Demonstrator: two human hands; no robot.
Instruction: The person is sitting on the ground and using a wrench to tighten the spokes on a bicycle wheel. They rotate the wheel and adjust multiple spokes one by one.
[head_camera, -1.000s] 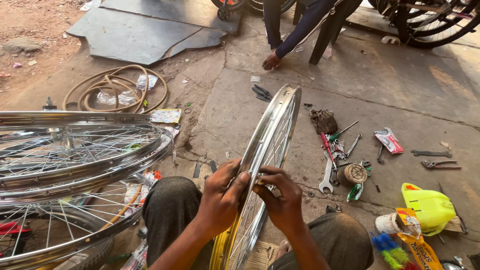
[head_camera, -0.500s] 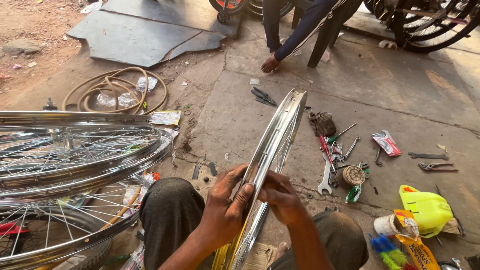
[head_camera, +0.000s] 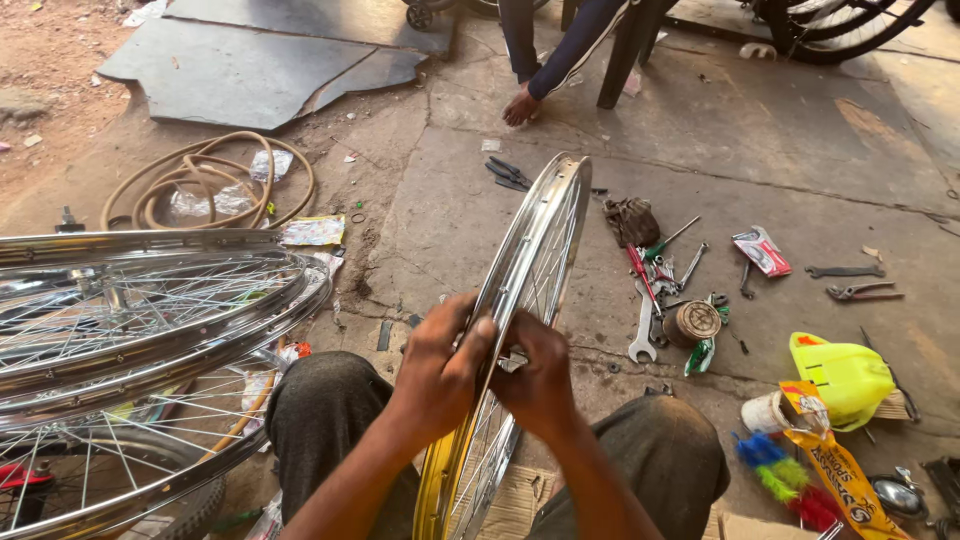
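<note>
Chrome rim stands upright at lower centre, between the knees; left hand fingers clamp its edge, right hand pinches at the spokes. Laced wheels stack at left; tools scatter right. Spoke work looks unfinished.

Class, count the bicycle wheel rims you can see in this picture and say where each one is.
3 at least: upright rim gripped by left hand and right hand; two spoked wheels stacked at left, top, lower. More may lie hidden between.
</note>
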